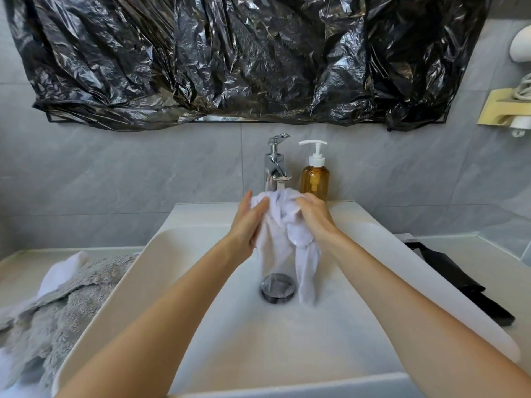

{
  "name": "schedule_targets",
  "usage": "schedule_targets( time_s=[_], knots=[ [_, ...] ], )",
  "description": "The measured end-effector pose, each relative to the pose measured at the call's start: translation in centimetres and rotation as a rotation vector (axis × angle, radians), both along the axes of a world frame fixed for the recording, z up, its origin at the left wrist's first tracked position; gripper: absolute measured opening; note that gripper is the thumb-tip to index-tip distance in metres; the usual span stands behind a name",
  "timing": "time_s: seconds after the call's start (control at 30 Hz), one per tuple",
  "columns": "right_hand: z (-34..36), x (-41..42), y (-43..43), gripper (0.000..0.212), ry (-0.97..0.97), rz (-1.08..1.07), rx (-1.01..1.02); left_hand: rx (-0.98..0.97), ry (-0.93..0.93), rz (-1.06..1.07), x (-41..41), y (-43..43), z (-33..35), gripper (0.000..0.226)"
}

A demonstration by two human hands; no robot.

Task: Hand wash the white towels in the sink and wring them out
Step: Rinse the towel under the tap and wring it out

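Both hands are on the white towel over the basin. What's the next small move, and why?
Probably rub the bunched top between both hands. The left hand lies flat against the white towel, the right hand grips it beside the faucet, and its tail hangs loose by the drain, so it isn't yet gathered for wringing.

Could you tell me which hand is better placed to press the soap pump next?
Right, probably: the right hand grips the white towel just below the amber soap bottle, while the left hand lies flatter, farther away.

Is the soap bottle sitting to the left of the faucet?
No, the amber soap bottle stands right of the faucet.
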State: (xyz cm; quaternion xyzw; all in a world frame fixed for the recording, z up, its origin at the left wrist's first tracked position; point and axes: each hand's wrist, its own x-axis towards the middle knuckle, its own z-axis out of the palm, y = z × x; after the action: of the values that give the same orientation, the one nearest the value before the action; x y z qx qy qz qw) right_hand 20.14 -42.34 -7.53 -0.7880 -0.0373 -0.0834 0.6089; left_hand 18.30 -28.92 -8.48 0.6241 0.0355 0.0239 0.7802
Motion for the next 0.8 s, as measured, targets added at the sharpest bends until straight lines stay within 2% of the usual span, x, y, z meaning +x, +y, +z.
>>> schedule_targets(
  time_s=[0.07,0.13,0.27,0.33,0.4,0.53,0.63,0.7,0.8],
  knots=[
    [0.4,0.1,0.4,0.013,0.057,-0.064,0.137,0.003,-0.053,0.038,0.4,-0.8,-0.4,0.064],
    [0.4,-0.1,1.0,0.016,0.095,-0.168,0.221,-0.003,-0.029,0.064,1.3,-1.3,-1.4,0.068],
    [-0.3,-1.2,2.1,0.028,0.033,-0.256,0.041,-0.083,-0.023,0.206,0.5,-2.4,-1.0,0.047],
    [-0.6,-1.8,2.7,0.034,-0.018,-0.3,-0.051,-0.087,0.031,0.252,0.4,-2.6,-1.0,0.048],
    [-1.1,-2.0,3.1,0.035,-0.057,-0.349,-0.102,-0.06,0.068,0.298,0.3,-2.8,-1.1,0.046],
    [-1.5,-1.5,3.2,0.031,-0.097,-0.394,-0.132,0.008,0.107,0.439,0.2,-3.2,-1.2,0.022],
    [-1.4,-1.3,3.2,0.031,-0.121,-0.393,-0.198,0.052,0.097,0.467,0.5,-3.1,-1.6,0.021],
    [-1.6,-0.7,3.0,0.031,-0.102,-0.38,-0.203,0.098,0.08,0.468,0.6,-2.8,-1.6,0.021],
    [-1.0,0.1,2.0,0.026,0.089,-0.306,-0.061,0.241,-0.011,0.412,0.5,-2.0,-1.3,0.024]
  ],
)
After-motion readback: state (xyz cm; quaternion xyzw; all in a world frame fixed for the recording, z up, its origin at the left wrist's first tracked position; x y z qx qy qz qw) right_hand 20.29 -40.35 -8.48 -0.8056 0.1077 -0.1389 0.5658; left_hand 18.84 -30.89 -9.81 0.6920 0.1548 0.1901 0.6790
